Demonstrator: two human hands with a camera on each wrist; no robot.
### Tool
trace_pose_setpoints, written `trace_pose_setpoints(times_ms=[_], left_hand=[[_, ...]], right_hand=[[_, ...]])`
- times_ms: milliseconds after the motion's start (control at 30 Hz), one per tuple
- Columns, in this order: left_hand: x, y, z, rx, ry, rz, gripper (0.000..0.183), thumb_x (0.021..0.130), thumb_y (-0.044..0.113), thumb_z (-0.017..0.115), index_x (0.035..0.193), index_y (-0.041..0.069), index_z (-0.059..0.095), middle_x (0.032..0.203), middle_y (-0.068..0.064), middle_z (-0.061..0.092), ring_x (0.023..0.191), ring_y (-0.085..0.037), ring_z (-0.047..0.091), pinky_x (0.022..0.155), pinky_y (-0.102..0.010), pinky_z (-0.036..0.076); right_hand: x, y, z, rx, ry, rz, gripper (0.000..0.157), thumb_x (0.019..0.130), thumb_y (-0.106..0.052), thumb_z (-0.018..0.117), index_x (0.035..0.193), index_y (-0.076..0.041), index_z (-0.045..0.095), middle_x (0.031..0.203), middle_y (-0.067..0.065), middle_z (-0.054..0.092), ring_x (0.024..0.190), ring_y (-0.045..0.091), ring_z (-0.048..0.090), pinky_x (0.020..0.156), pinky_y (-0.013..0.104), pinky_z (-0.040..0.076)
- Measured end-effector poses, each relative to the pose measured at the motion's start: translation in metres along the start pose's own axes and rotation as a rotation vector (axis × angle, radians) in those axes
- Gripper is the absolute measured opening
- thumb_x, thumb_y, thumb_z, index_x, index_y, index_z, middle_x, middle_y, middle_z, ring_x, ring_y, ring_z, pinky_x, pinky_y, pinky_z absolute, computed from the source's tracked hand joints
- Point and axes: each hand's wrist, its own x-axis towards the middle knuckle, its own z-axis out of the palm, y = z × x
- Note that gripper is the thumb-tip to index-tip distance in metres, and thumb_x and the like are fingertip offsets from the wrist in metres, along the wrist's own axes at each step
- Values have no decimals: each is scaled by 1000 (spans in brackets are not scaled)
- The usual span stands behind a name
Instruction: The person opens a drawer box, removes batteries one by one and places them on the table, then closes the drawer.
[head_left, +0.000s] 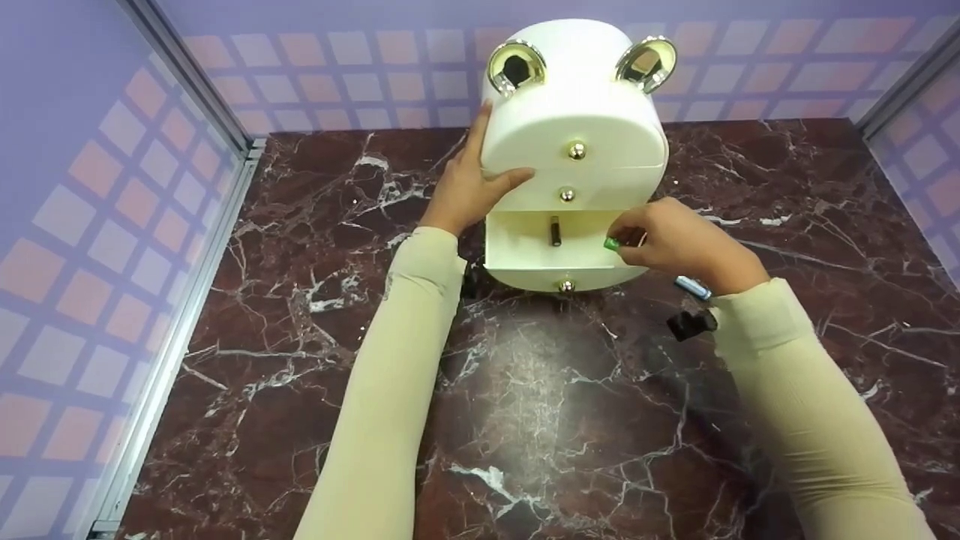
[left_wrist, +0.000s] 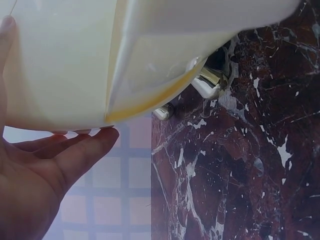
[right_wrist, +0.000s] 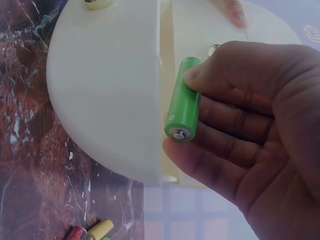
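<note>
A white rounded drawer box [head_left: 574, 97] stands at the back with its bottom drawer [head_left: 517, 251] pulled out. My left hand [head_left: 466, 187] rests on the box's left side, its fingers stretched along the wall and the thumb laid across the front. In the left wrist view those fingers [left_wrist: 82, 152] press straight against the wall. My right hand [head_left: 675, 236] pinches a green battery [right_wrist: 184, 102] between thumb and fingers, over the right part of the drawer. Inside the drawer lies a dark battery [head_left: 555, 231].
On the marble-patterned table [head_left: 300, 420], a light-blue battery [head_left: 694, 288] lies right of the drawer, beside my right wrist. The right wrist view shows a red battery [right_wrist: 76, 233] and a yellow battery [right_wrist: 101, 228]. Gold ear-like rings [head_left: 646, 64] top the box; patterned walls [head_left: 360, 67] enclose the table.
</note>
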Motion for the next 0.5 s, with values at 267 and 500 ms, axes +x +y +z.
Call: trace_pose_setpoints(times_ms=[267, 500], left_hand=[[0, 2, 0, -26, -21, -25, 111, 69, 74, 68, 151, 52, -5, 148, -15, 47, 123, -28, 56, 106, -43, 44], [-2, 1, -1, -42, -20, -29, 111, 68, 75, 68, 150, 53, -5, 147, -16, 47, 122, -28, 57, 106, -44, 44]], right_hand=[[-15, 1, -10, 7, 42, 43, 18, 80, -10, 70, 97, -10, 75, 85, 1, 73, 73, 13, 62, 70, 32, 53], [-27, 4, -14, 15, 77, 61, 15, 85, -16, 70, 99, -12, 75, 81, -2, 73, 69, 8, 62, 69, 29, 54]])
